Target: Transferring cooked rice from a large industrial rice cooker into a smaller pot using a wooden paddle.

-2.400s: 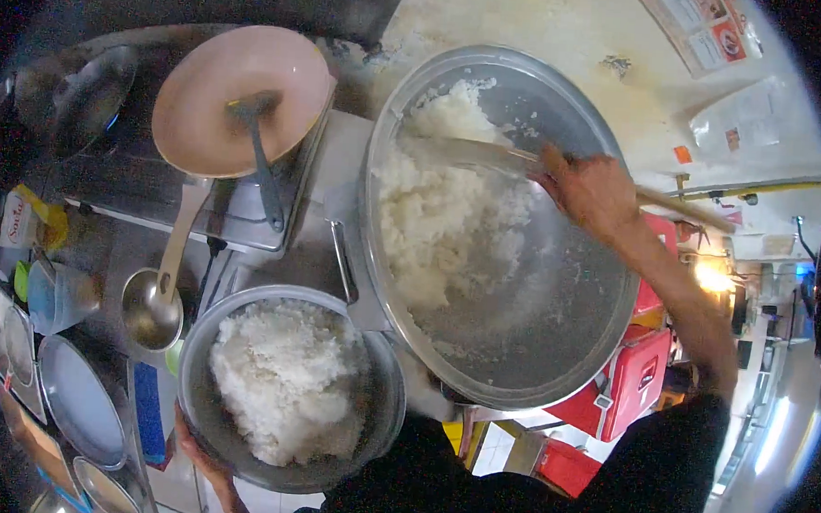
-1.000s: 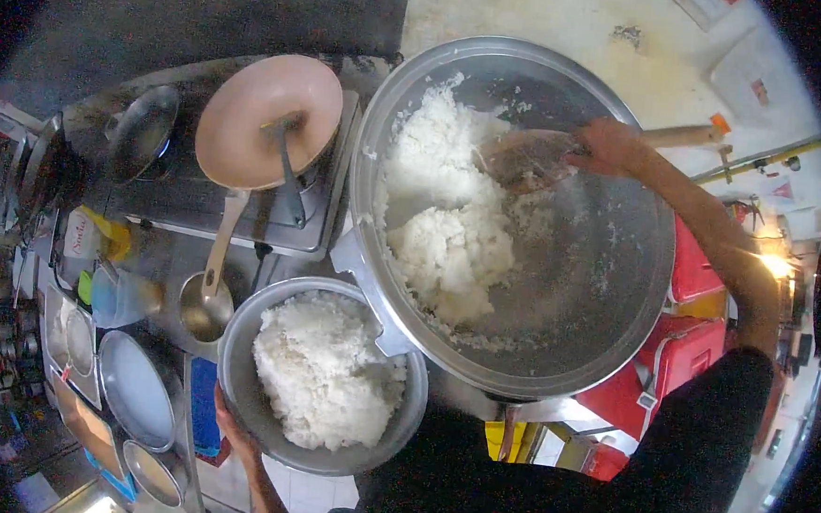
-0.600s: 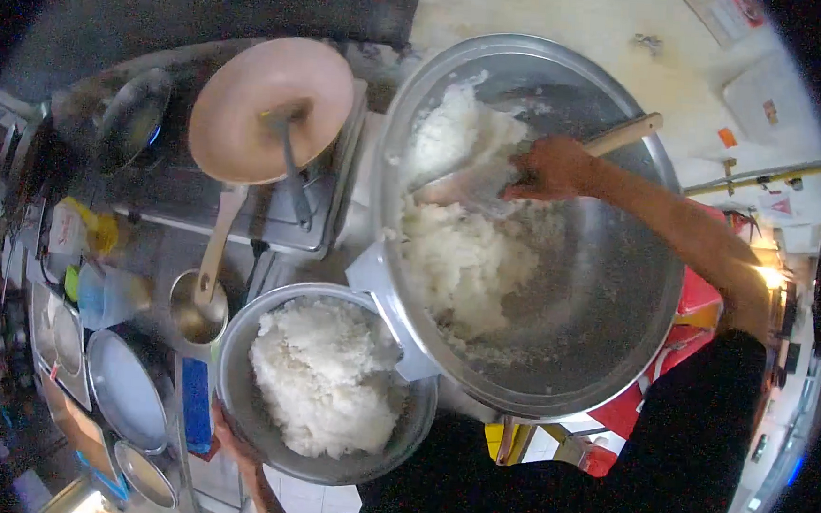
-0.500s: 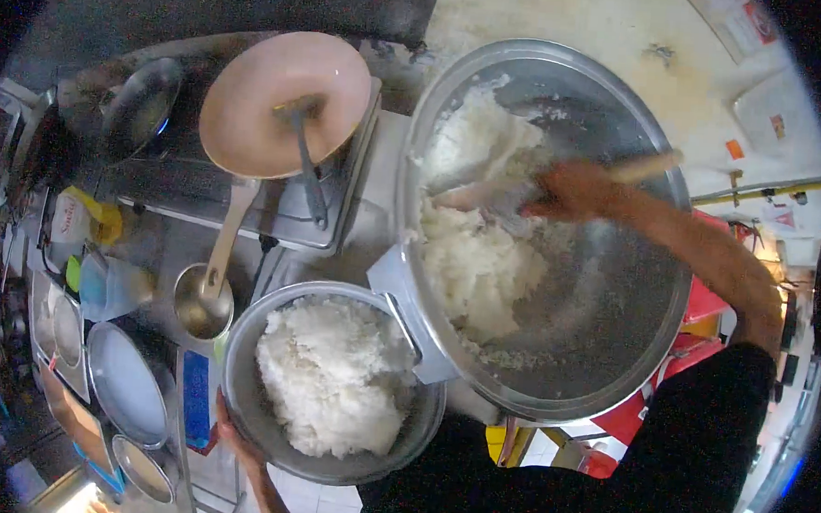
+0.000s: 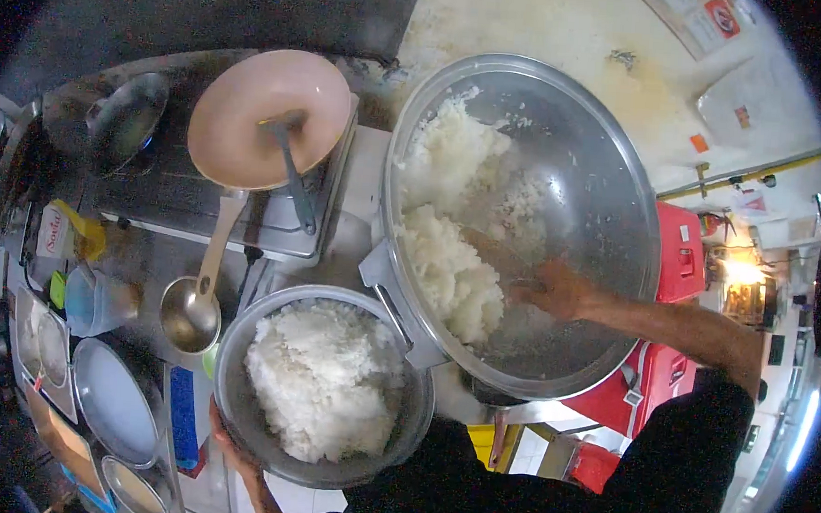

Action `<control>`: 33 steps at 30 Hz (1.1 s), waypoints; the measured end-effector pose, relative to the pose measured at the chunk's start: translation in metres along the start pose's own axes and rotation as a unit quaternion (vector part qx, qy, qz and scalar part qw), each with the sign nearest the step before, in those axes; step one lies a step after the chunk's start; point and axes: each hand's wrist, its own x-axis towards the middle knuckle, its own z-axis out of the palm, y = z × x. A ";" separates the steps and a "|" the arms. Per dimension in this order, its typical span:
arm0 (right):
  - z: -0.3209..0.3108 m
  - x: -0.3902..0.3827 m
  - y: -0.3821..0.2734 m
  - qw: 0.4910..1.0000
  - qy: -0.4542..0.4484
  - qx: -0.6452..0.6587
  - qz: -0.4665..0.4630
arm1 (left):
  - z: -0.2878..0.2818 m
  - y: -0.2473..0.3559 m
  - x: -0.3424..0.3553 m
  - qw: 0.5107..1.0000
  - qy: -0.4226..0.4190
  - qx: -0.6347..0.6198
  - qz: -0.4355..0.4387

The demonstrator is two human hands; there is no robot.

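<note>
Steam hangs over a large metal pot (image 5: 649,271), where clumps of white cooked rice (image 5: 451,278) lie along the left side. My right hand (image 5: 559,289) is inside it, closed around a wooden paddle (image 5: 486,250) whose blade is smeared by motion beside the rice; its handle is hidden. Below and left of that pot, a smaller metal pot (image 5: 414,426) holds a big mound of rice (image 5: 323,378). My left hand (image 5: 232,443) grips this pot's outer left side, its fingers partly hidden by the wall.
A pink frying pan (image 5: 238,152) with a grey spatula (image 5: 293,179) rests on the stove at upper left. Beside it are a long-handled metal ladle (image 5: 191,316), a plastic jug (image 5: 98,298) and round containers (image 5: 118,398). Red boxes (image 5: 678,254) stand beyond the large pot.
My right hand has moved down toward the near part of the large pot, and the paddle's handle has gone out of sight. My left hand stays on the smaller pot. The view has shifted slightly.
</note>
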 end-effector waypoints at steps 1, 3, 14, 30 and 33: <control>0.003 -0.001 0.001 1.000 0.010 0.000 -0.014 | -0.001 -0.001 0.000 1.000 0.006 -0.003 0.002; 0.006 -0.001 0.005 0.999 0.037 0.023 -0.024 | -0.003 -0.002 -0.001 1.000 0.005 0.005 0.003; -0.029 -0.026 0.005 0.994 0.011 0.060 0.095 | -0.007 0.001 -0.003 0.998 0.012 0.069 -0.005; -0.065 -0.141 -0.002 0.932 0.154 0.326 0.018 | -0.007 -0.010 0.001 0.998 -0.011 -0.055 -0.006; -0.058 -0.147 -0.007 0.931 0.195 0.306 0.049 | -0.006 -0.009 0.005 0.989 -0.018 -0.139 -0.039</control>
